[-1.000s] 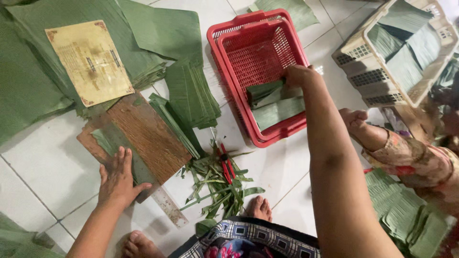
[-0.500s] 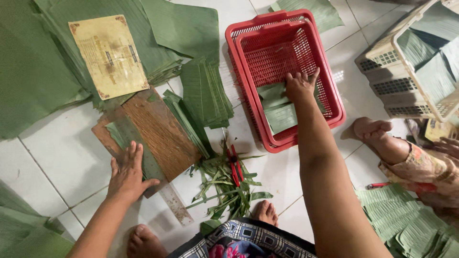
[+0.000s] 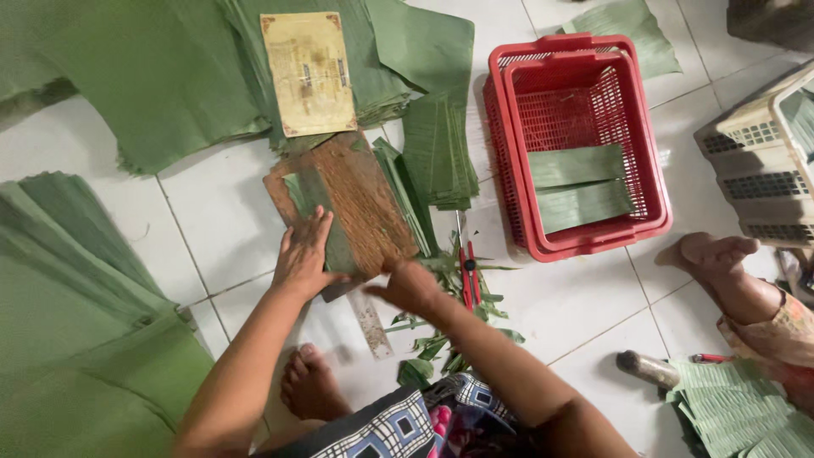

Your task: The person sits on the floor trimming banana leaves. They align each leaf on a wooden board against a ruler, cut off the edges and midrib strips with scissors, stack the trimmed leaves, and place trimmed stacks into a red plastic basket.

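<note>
So, down on the white tiled floor point(image 3: 212, 212), the left hand point(image 3: 307, 254) is spread flat, fingers apart, pressing a strip of green banana leaf point(image 3: 315, 212) onto a worn brown wooden cutting board point(image 3: 360, 199); the right hand point(image 3: 411, 287) sits at the board's near edge, blurred, so I can't tell if it's gripping anything. Just below the board there's a clear plastic ruler point(image 3: 370, 322) lying on the tiles; right beside it a pair of red-handled scissors point(image 3: 467, 271) on a little heap of green leaf trimmings point(image 3: 441, 339). A neat stack of cut leaf rectangles point(image 3: 437, 148) lies next to the board; further right a red plastic mesh basket point(image 3: 585, 59) has a couple of folded leaf pieces point(image 3: 581, 182) inside. Someone else's bare foot point(image 3: 716, 254) rests near the basket.
</note>
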Demonstrator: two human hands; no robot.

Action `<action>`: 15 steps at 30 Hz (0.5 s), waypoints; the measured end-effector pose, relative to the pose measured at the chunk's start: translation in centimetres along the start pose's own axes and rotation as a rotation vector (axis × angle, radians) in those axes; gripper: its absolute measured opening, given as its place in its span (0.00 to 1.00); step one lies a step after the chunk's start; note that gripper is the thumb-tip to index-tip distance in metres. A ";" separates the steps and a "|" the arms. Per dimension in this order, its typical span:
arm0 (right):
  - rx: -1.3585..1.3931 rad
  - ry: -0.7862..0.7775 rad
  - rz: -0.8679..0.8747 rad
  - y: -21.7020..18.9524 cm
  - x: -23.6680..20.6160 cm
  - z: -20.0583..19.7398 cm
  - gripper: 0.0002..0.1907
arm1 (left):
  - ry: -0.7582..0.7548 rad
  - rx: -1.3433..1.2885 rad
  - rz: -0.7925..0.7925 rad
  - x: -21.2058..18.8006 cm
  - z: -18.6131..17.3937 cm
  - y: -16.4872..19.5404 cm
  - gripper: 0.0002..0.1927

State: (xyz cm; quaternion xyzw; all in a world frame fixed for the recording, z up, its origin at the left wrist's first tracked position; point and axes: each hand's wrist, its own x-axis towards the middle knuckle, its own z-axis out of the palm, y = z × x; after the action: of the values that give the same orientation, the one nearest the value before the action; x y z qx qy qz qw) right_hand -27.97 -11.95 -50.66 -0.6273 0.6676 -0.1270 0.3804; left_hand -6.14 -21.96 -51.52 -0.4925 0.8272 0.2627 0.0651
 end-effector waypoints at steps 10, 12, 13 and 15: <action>0.051 0.262 0.325 0.1 -5.8 7.3 0.06 | 0.132 -0.052 0.112 -1.6 -0.3 -1.6 0.79; -0.035 0.352 0.304 -0.5 -5.0 5.7 0.08 | 0.138 -0.051 0.119 -1.8 -0.6 -1.7 0.78; -0.051 0.389 0.296 -1.1 -4.3 4.8 0.10 | 0.140 -0.050 0.120 -2.0 -0.7 -1.8 0.78; -0.082 0.499 0.216 -2.7 -2.7 3.5 0.16 | 0.123 -0.078 0.103 -2.2 -0.8 -1.9 0.78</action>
State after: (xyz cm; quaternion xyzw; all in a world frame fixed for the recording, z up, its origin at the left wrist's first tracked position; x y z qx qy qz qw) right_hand -23.85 -8.83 -50.31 -0.5165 0.8084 -0.2092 0.1898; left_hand -3.26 -21.34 -50.76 -0.4665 0.8431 0.2670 -0.0186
